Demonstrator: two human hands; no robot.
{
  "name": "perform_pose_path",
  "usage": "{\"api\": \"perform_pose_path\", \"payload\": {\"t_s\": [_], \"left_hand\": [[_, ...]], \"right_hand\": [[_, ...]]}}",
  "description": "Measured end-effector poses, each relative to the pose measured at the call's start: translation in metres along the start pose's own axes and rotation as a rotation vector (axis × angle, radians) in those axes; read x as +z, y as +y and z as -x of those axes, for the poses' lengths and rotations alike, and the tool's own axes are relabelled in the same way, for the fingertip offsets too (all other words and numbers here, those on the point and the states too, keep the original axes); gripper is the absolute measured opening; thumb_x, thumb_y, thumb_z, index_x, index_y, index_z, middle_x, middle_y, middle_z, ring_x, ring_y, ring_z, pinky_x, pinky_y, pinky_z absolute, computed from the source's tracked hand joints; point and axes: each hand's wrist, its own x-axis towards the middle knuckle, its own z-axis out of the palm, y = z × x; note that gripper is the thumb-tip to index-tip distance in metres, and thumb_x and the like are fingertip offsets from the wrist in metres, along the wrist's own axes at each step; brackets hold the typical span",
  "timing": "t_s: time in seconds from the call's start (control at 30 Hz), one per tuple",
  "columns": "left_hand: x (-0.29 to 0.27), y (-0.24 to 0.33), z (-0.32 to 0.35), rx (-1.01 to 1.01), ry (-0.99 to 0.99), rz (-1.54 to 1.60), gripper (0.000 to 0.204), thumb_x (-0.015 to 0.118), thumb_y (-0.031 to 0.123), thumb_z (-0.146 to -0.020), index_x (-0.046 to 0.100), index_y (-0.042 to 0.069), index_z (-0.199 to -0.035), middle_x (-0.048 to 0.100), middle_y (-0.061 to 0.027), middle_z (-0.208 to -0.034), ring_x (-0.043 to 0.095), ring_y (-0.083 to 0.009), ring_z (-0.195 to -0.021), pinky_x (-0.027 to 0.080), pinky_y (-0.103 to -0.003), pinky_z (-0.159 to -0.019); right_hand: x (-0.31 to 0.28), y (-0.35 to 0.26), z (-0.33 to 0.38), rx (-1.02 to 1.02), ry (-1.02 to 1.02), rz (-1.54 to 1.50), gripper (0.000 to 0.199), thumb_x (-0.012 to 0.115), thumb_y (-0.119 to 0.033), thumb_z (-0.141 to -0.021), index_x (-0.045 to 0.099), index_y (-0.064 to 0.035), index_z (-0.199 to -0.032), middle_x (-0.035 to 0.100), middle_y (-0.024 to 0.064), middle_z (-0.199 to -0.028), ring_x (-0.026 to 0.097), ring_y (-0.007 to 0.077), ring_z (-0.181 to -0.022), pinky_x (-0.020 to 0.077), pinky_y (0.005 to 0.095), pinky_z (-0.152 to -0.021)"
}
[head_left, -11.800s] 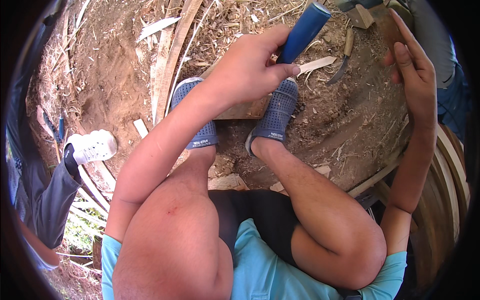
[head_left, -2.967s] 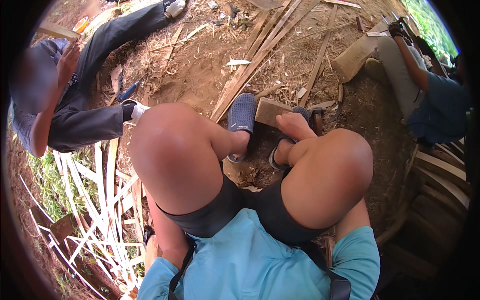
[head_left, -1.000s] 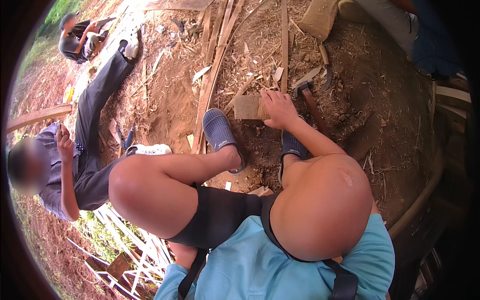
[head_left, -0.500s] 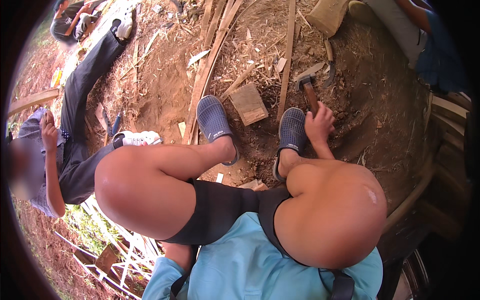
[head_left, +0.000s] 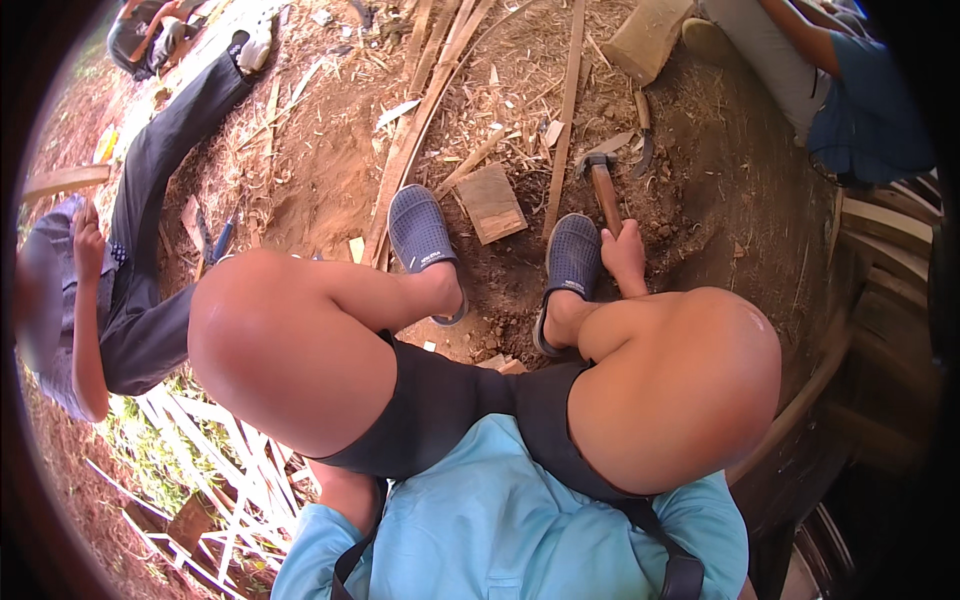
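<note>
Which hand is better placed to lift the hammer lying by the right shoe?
Right. The right hand is already on the handle end of the hammer, just past the right shoe. The left hand is not in view, so it looks worse placed.

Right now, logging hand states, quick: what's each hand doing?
Left hand: not in view.
Right hand: closed on the wooden handle of the hammer lying on the ground.
</note>
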Motion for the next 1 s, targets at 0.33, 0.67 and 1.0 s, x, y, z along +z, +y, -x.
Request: {"api": "perform_pose_path", "payload": {"t_s": [0.33,0.67,1.0], "left_hand": [[0.008,-0.058,0.002,0.025,0.041,0.032,0.046,0.058,0.037,-0.089,0.059,0.001,-0.119,0.064,-0.0158,-0.112,0.064,-0.0228,-0.102,0.056,-0.032,-0.084],[0.006,-0.097,-0.014,0.067,0.102,-0.088,0.047,0.058,0.036,-0.089,0.058,0.001,-0.12,0.063,-0.0165,-0.112,0.064,-0.0229,-0.101,0.057,-0.032,-0.084],[-0.008,-0.131,-0.039,0.094,0.069,-0.143,0.048,0.058,0.036,-0.09,0.057,0.0,-0.12,0.063,-0.0172,-0.112,0.063,-0.023,-0.101,0.057,-0.032,-0.084]], "right_hand": [[-0.007,-0.009,0.042,0.178,-0.377,-0.721,0.023,0.058,-0.031,-0.096,0.047,-0.0116,-0.093,0.045,-0.0023,-0.065,0.04,0.0064,-0.046,0.0307,0.0257,-0.038],[0.004,0.042,0.052,0.07,-0.219,-0.489,0.022,0.057,-0.032,-0.097,0.048,-0.0125,-0.093,0.044,-0.0041,-0.065,0.041,0.0054,-0.048,0.0328,0.025,-0.041],[-0.089,0.056,0.098,0.119,-0.085,-0.761,0.022,0.056,-0.032,-0.097,0.048,-0.0125,-0.092,0.044,-0.0046,-0.065,0.04,0.005,-0.048,0.033,0.0245,-0.041]]}}
